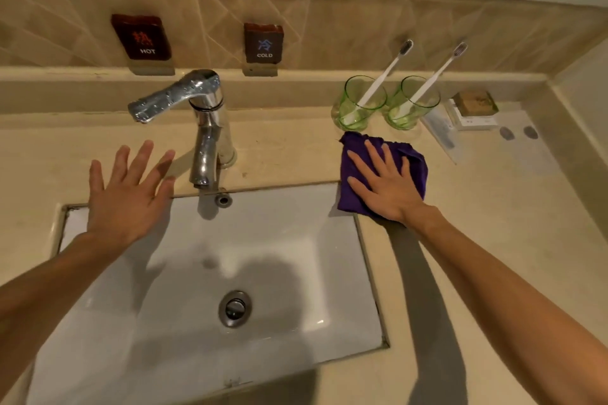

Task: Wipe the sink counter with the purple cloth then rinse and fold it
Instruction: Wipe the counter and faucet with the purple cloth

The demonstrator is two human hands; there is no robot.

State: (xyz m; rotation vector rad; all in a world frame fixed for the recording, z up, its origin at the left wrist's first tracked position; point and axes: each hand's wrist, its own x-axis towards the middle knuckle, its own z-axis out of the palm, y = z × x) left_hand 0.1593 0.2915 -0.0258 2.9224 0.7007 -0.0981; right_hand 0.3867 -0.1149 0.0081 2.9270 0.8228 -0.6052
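Observation:
The purple cloth (414, 161) lies flat on the beige counter (477, 207), just right of the white sink (296, 256) at its back right corner. My right hand (385, 184) presses down on the cloth with its fingers spread and straight. Over the sink's back left corner hovers my left hand (128, 194), fingers spread wide, holding nothing. The chrome faucet (204, 122) stands between my two hands, wet with drops.
Two green glasses (360, 105) (411, 107), each with a toothbrush, stand right behind the cloth. A soap dish with a wrapped soap (473, 108) and small packets sit at the back right. HOT and COLD signs hang on the tiled wall.

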